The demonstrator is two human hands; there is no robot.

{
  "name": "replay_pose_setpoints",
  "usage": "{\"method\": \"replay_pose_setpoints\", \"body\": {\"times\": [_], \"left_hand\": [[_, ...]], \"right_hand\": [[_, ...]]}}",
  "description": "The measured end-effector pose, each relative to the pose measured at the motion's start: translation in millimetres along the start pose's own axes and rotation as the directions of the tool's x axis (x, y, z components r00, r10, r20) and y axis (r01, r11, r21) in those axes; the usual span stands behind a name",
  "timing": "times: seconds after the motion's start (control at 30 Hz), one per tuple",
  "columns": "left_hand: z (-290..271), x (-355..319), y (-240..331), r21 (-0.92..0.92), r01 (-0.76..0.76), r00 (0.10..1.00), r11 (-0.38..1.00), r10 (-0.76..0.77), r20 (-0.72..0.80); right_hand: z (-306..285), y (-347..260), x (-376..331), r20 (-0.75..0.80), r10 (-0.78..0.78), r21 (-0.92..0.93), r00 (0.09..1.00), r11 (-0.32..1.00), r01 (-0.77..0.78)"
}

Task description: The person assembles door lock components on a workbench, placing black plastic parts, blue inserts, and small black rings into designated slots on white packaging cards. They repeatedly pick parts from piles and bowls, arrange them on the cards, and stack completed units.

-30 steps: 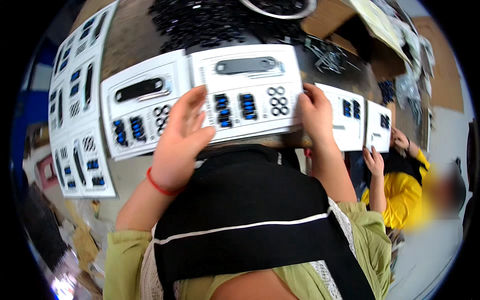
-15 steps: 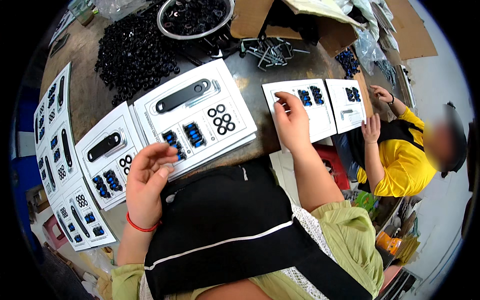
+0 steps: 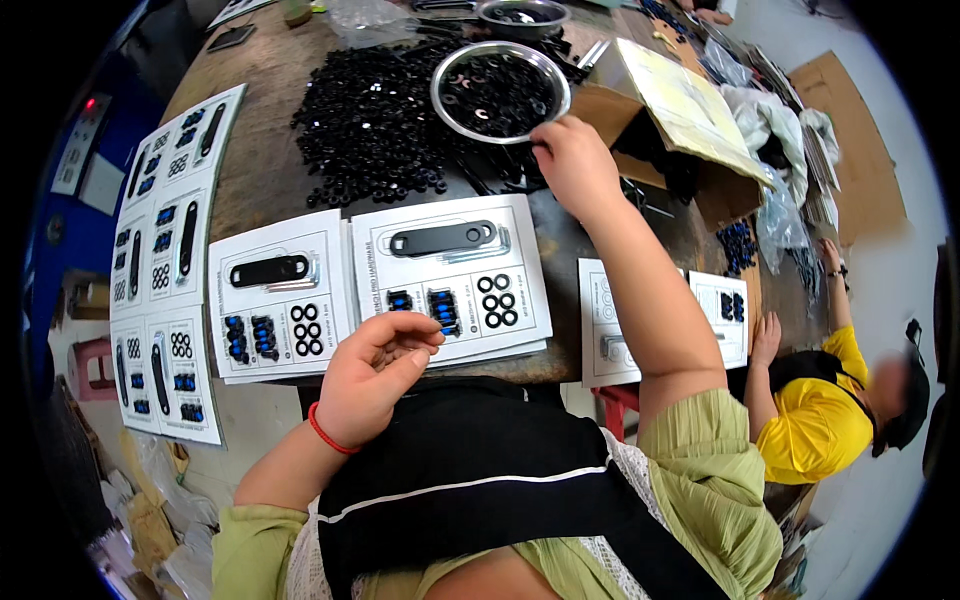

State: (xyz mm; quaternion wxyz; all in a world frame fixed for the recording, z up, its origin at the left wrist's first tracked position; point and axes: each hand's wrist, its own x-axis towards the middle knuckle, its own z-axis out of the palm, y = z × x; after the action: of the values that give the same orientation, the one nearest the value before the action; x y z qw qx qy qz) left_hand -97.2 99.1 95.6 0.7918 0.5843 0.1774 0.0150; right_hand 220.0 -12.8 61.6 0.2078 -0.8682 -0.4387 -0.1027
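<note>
My left hand (image 3: 372, 378) hovers over the near edge of a stack of white cards (image 3: 380, 285). Its fingers curl loosely with nothing visible in them. The top card shows a black bar with a hole, L-shaped keys, black rings and blue-and-black bolts; I cannot tell whether these are printed or real parts. My right hand (image 3: 582, 165) reaches forward to the near right rim of a metal bowl (image 3: 450, 118) of small black parts. The fingers there are bent together, their tips partly hidden. Left of the bowl lies a heap of small black rings (image 3: 365, 125).
More cards (image 3: 280, 225) and larger sheets (image 3: 150, 300) lie to the left. Others (image 3: 600, 280) sit under my right forearm. A cardboard box (image 3: 690, 110) stands beyond my right hand. A person in yellow (image 3: 820, 430) works at the right, near blue-and-black bolts (image 3: 737, 247).
My right hand has moved forward and left, from above the right-hand cards to the bowl's rim. The view has shifted, and my left hand stays near the large card stack.
</note>
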Motion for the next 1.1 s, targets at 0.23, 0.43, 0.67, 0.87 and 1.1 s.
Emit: {"method": "replay_pose_setpoints", "body": {"times": [0.23,0.43,0.67,0.87,1.1], "left_hand": [[-18.3,-9.4,-2.6,0.031,0.012,0.991,0.999,-0.008,-0.135],[-30.9,-12.8,-2.4,0.02,-0.004,0.988,1.0,0.007,-0.154],[-30.6,-1.9,-5.6,0.046,0.035,0.997,0.998,-0.032,-0.067],[-32.5,4.5,0.7,0.179,-0.067,0.992,0.982,0.085,-0.091],[-43.1,58.8,38.2,0.418,-0.302,0.869,0.857,0.428,-0.248]], "right_hand": [[58.5,19.8,82.7,0.182,-0.105,-0.353,0.978,0.921,0.165],[56.5,20.5,97.3,0.209,-0.107,-0.386,0.972,0.904,0.183],[51.4,14.4,90.2,0.229,-0.047,-0.232,0.972,0.967,0.101],[30.4,-0.7,80.5,0.097,0.08,0.354,0.992,0.929,-0.11],[-33.0,-95.8,18.3,0.407,-0.056,0.847,0.912,0.397,-0.354]]}}
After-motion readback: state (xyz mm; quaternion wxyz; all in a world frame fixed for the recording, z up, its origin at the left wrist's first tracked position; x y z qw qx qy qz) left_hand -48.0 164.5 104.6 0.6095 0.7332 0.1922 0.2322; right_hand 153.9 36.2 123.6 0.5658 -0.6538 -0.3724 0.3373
